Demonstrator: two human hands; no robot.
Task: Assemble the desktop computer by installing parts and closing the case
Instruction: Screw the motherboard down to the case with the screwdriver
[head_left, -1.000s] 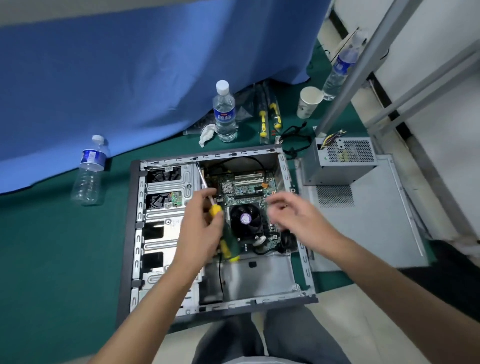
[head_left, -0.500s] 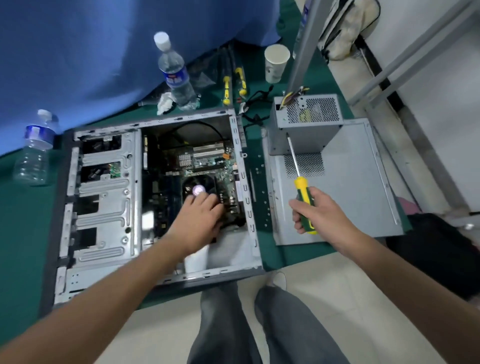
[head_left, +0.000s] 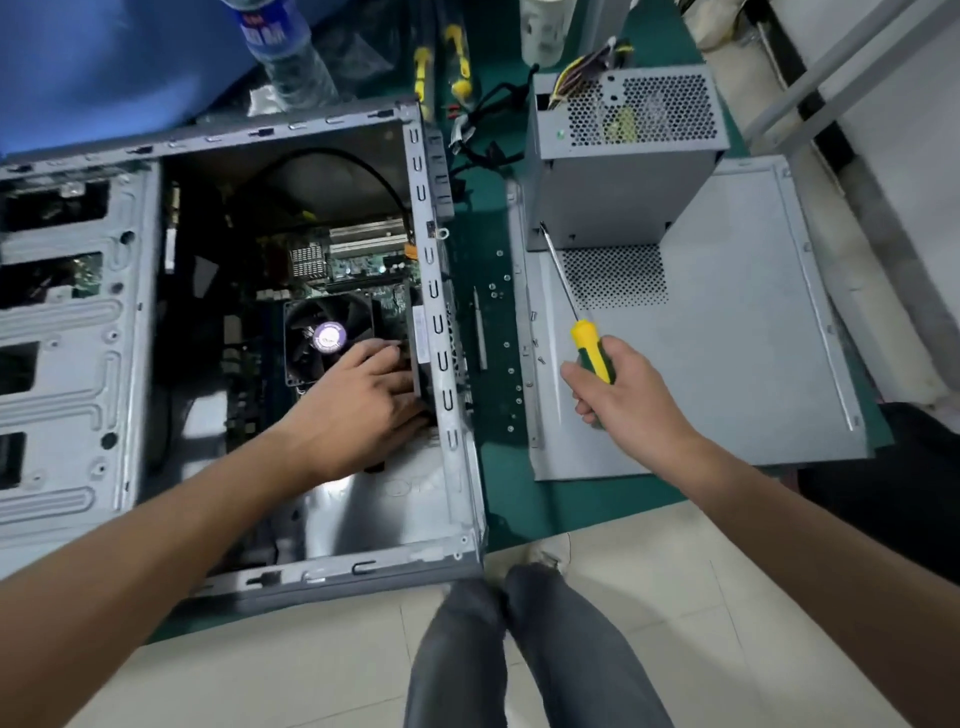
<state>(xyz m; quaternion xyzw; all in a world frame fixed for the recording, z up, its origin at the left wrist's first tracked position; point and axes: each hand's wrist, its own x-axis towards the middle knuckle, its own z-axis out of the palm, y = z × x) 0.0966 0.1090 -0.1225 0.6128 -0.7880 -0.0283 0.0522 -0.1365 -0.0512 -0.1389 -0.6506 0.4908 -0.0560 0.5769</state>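
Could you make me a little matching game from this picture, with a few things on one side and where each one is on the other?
Things:
1. screwdriver
2. power supply
3. fan
4. loose screws

Places:
A. inside the open case
B. on the green mat
C. gripped in the right hand
D. standing on the side panel

Pairs: 1-C, 2-D, 3-A, 4-B

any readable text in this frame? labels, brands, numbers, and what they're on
None reads cleanly.
Water bottle: white characters on its blue label, blurred.
Fan: print on its purple centre sticker, too small.
Computer case: white sticker inside its right wall, too small.
Case floor: faint embossed marks near the left hand, illegible.
Power supply: no label visible.
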